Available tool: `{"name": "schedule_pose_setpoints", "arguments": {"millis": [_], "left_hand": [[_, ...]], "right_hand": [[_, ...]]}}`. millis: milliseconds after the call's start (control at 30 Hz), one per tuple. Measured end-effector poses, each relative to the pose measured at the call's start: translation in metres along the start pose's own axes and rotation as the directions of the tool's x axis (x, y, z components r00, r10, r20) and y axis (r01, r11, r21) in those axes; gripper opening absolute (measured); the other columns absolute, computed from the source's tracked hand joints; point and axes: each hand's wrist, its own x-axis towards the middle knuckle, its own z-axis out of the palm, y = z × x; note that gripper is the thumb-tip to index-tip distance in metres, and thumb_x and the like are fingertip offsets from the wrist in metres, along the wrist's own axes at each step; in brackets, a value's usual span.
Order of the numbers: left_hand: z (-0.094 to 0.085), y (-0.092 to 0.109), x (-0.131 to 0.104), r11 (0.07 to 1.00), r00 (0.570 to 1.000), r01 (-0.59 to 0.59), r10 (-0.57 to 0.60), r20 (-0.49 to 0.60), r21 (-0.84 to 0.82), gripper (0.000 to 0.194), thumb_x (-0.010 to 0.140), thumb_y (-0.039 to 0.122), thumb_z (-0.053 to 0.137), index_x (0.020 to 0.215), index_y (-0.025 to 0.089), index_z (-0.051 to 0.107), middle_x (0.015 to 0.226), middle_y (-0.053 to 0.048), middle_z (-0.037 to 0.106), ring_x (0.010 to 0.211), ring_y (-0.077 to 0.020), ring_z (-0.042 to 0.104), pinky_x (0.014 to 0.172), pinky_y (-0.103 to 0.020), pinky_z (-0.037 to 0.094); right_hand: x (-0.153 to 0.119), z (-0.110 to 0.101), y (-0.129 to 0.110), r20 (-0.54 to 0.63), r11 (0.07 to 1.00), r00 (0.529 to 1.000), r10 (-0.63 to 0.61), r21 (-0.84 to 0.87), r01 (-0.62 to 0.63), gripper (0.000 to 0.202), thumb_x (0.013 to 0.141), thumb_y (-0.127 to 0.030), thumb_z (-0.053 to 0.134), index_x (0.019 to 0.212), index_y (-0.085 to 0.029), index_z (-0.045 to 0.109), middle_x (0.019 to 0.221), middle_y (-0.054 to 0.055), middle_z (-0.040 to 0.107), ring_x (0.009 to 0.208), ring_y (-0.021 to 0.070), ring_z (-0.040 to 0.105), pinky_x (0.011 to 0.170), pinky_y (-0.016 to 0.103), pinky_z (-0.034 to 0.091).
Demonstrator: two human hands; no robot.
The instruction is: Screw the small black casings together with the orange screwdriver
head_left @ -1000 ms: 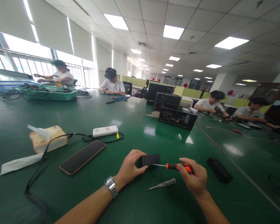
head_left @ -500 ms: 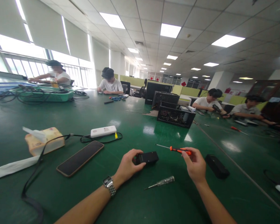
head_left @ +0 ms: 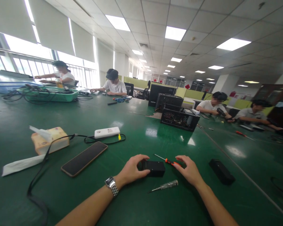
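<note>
My left hand (head_left: pixel 135 169) has its thumb and fingers around the left end of a small black box (head_left: pixel 157 169), which is on the green table. My right hand (head_left: pixel 191 171) is open, thumb and fingers apart. By its fingertips lies an orange-and-black screwdriver (head_left: pixel 169 161), shaft toward the upper left; part of its handle is hidden behind the thumb. A clear-handled screwdriver (head_left: pixel 167 185) rests in front of the box. Right of my right hand is a second black box-like piece (head_left: pixel 221 171).
To the left are a phone (head_left: pixel 85 158), a tissue pack (head_left: pixel 52 140), a white power strip (head_left: pixel 107 132) and a black cable (head_left: pixel 35 185). An open computer case (head_left: pixel 179 119) and a green basket (head_left: pixel 49 95) stand farther back. Several people sit around the table.
My right hand has come left and down, and its fingers have opened off the orange-and-black screwdriver, now lower by the box. The left hand stays at the box. The view has shifted slightly.
</note>
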Motion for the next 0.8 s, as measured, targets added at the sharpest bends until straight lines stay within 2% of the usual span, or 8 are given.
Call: {"name": "schedule_pose_setpoints", "arguments": {"millis": [33, 100, 200, 267, 333, 400, 600, 800], "left_hand": [[0.001, 0.000, 0.000, 1.000, 1.000, 0.004, -0.004, -0.002, 0.007, 0.047, 0.070, 0.035, 0.074, 0.115, 0.022, 0.065, 0.113, -0.006, 0.067, 0.101, -0.0264, 0.061, 0.091, -0.036, 0.046], [0.003, 0.000, 0.001, 1.000, 1.000, 0.014, -0.014, -0.007, 0.007, 0.046, 0.070, 0.036, 0.075, 0.112, 0.021, 0.067, 0.112, -0.006, 0.068, 0.101, -0.0271, 0.061, 0.092, -0.037, 0.045], [0.005, -0.002, 0.004, 0.998, 0.998, 0.055, -0.056, -0.028, -0.035, 0.036, 0.072, 0.035, 0.072, 0.104, 0.019, 0.070, 0.102, -0.005, 0.071, 0.093, -0.0255, 0.064, 0.087, -0.034, 0.047], [0.005, -0.006, 0.007, 0.992, 0.993, 0.102, -0.106, -0.054, -0.069, 0.035, 0.073, 0.037, 0.070, 0.102, 0.017, 0.071, 0.096, -0.005, 0.072, 0.087, -0.0249, 0.065, 0.081, -0.032, 0.049], [0.003, -0.012, 0.009, 0.985, 0.985, 0.145, -0.153, -0.085, -0.089, 0.037, 0.073, 0.038, 0.070, 0.102, 0.016, 0.071, 0.093, -0.006, 0.073, 0.085, -0.0252, 0.065, 0.077, -0.031, 0.050], [0.001, -0.016, 0.011, 0.980, 0.978, 0.170, -0.181, -0.102, -0.105, 0.038, 0.072, 0.039, 0.070, 0.102, 0.015, 0.071, 0.094, -0.007, 0.073, 0.085, -0.0261, 0.065, 0.075, -0.031, 0.050], [-0.003, -0.017, 0.012, 0.970, 0.975, 0.179, -0.197, -0.103, -0.166, 0.040, 0.072, 0.039, 0.070, 0.102, 0.013, 0.071, 0.097, -0.010, 0.072, 0.088, -0.0273, 0.066, 0.079, -0.034, 0.050], [-0.004, -0.016, 0.011, 0.965, 0.973, 0.185, -0.206, -0.103, -0.184, 0.041, 0.072, 0.040, 0.070, 0.103, 0.014, 0.070, 0.098, -0.009, 0.072, 0.091, -0.0275, 0.065, 0.081, -0.034, 0.050]], "right_hand": [[-0.002, -0.003, -0.007, 0.040, 0.999, 0.999, -0.026, -0.034, 0.028, 0.025, 0.079, -0.041, 0.064, 0.092, -0.020, 0.067, 0.092, 0.006, 0.067, 0.086, 0.0228, 0.060, 0.080, 0.036, 0.045], [-0.007, -0.009, -0.023, 0.206, 0.992, 0.976, -0.069, -0.089, 0.089, 0.023, 0.080, -0.043, 0.064, 0.087, -0.021, 0.068, 0.086, 0.004, 0.065, 0.079, 0.0202, 0.059, 0.073, 0.032, 0.045], [-0.016, -0.010, -0.044, 0.451, 0.982, 0.889, -0.083, -0.112, 0.149, 0.028, 0.069, -0.040, 0.076, 0.092, -0.024, 0.069, 0.089, 0.002, 0.066, 0.081, 0.0194, 0.059, 0.072, 0.030, 0.043], [-0.020, -0.008, -0.054, 0.511, 0.977, 0.855, -0.087, -0.125, 0.174, 0.026, 0.067, -0.033, 0.078, 0.090, -0.025, 0.069, 0.092, 0.001, 0.065, 0.083, 0.0193, 0.058, 0.073, 0.029, 0.042], [-0.020, -0.007, -0.058, 0.530, 0.982, 0.844, -0.080, -0.105, 0.159, 0.013, 0.072, -0.029, 0.072, 0.083, -0.023, 0.068, 0.086, 0.000, 0.064, 0.078, 0.0171, 0.057, 0.068, 0.027, 0.041], [-0.018, -0.009, -0.057, 0.520, 0.995, 0.852, -0.065, -0.031, 0.095, 0.008, 0.079, -0.029, 0.066, 0.081, -0.021, 0.067, 0.079, 0.000, 0.062, 0.072, 0.0151, 0.055, 0.064, 0.025, 0.040], [-0.010, -0.023, -0.039, 0.356, 0.990, 0.934, -0.028, 0.137, -0.022, 0.021, 0.088, -0.036, 0.055, 0.084, -0.018, 0.066, 0.072, -0.001, 0.057, 0.064, 0.0132, 0.049, 0.060, 0.025, 0.037], [-0.010, -0.027, -0.033, 0.339, 0.994, 0.941, 0.008, 0.097, -0.044, 0.024, 0.088, -0.039, 0.054, 0.087, -0.018, 0.067, 0.074, 0.000, 0.060, 0.065, 0.0143, 0.049, 0.061, 0.026, 0.036]]}}
